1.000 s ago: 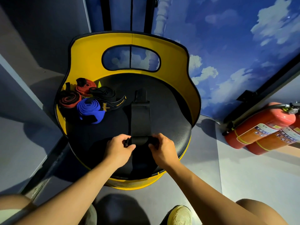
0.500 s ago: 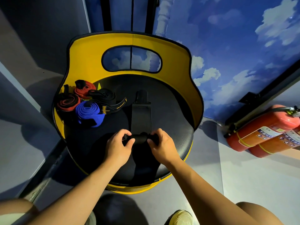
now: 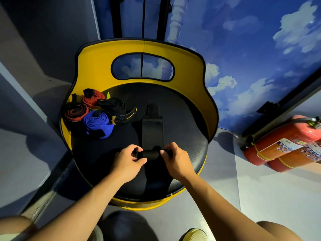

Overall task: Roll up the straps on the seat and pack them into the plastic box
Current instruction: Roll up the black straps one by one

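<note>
Strap, black (image 3: 152, 131): roll thicker than a second ago, advanced up the seat (image 3: 182, 119); left hand (image 3: 127, 161) and right hand (image 3: 175, 160) pinch its ends. Rolling unfinished.

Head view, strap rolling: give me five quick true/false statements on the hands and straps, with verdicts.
1. Both hands, left and right, grip the ends of the black strap. True.
2. The black strap is fully rolled. False: a flat length still lies up the seat.
3. The blue roll sits on the seat's left side. True.
4. The plastic box stands on the seat. False: no box is in view.
5. Fire extinguishers lie on the floor at right. True.
</note>
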